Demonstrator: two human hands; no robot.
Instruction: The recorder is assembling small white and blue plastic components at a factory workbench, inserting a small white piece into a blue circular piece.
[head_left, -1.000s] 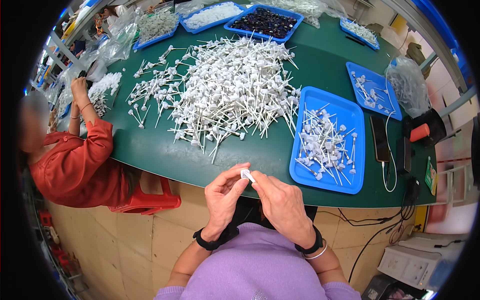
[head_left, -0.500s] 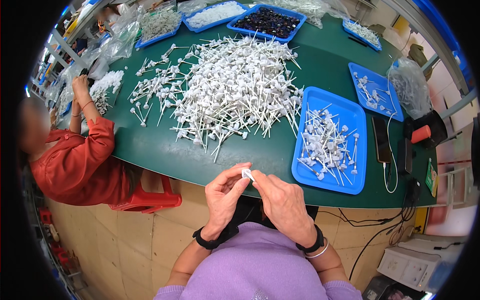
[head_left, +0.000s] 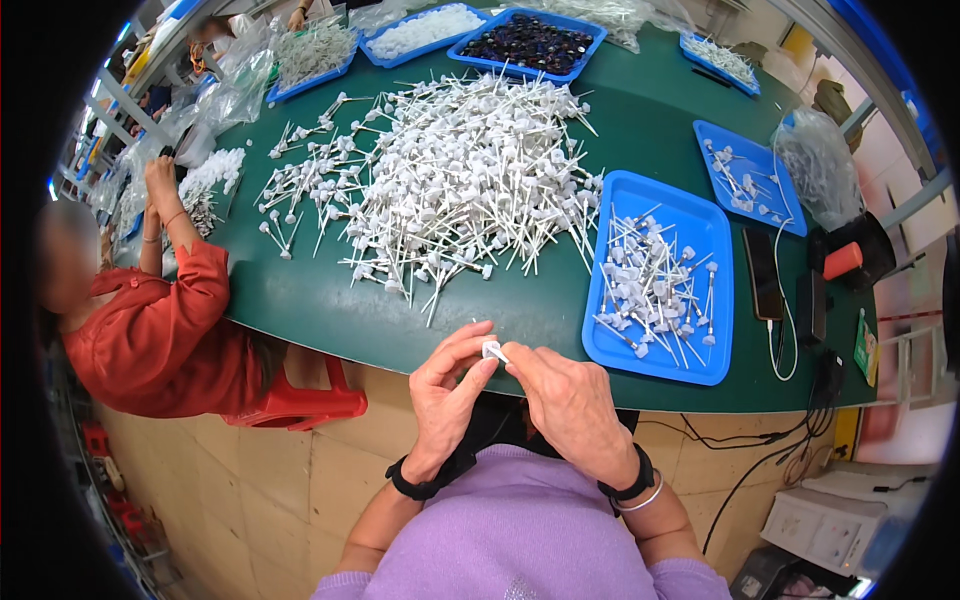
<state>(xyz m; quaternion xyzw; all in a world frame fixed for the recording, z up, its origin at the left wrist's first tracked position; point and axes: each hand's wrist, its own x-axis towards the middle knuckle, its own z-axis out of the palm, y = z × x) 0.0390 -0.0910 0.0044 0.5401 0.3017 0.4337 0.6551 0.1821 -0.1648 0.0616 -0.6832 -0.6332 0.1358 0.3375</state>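
In the head view, a small white piece (head_left: 491, 349) sits between the fingertips of both hands, just off the near edge of the green counter (head_left: 290, 305). The left hand (head_left: 445, 395) pinches its head; the right hand (head_left: 572, 402) closes on its narrow end, partly hiding it. Beyond lies a large heap of white stemmed pieces (head_left: 480, 180). To the right, a blue tray (head_left: 660, 195) holds more, with a phone (head_left: 762, 272) beside it.

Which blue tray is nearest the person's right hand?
The blue tray at the near edge of the green table, just beyond the right hand. The other blue trays sit farther back.
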